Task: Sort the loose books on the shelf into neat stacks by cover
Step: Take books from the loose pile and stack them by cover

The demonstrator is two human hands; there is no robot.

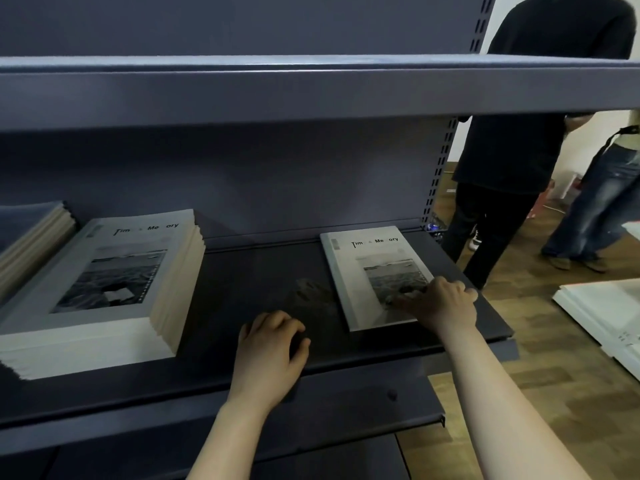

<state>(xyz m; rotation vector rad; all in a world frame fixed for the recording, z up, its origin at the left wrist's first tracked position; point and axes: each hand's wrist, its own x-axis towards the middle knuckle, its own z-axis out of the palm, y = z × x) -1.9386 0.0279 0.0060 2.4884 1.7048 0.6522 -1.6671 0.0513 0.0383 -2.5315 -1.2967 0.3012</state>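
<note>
One loose book (367, 271) lies flat on the right side of the shelf (242, 271). It is well apart from the tall stack (104, 282) on the left, which has the same grey cover. The right hand (440, 303) rests on the near right part of the loose book. Its fingers (408, 301) lie flat on the cover, not wrapped round it. The left hand (270, 348) sits on the bare shelf between the book and the stack. Its fingers are softly bent and hold nothing.

The step now looks like moving this book over to its matching stack. To do it well, slide the book a little toward the front edge so the thumb can get under it. Then lift it with a firm hold. The left hand should move out of the way or help carry. Set the book on top with the words facing the same way. Line up all the edges so nothing sticks out.
</note>
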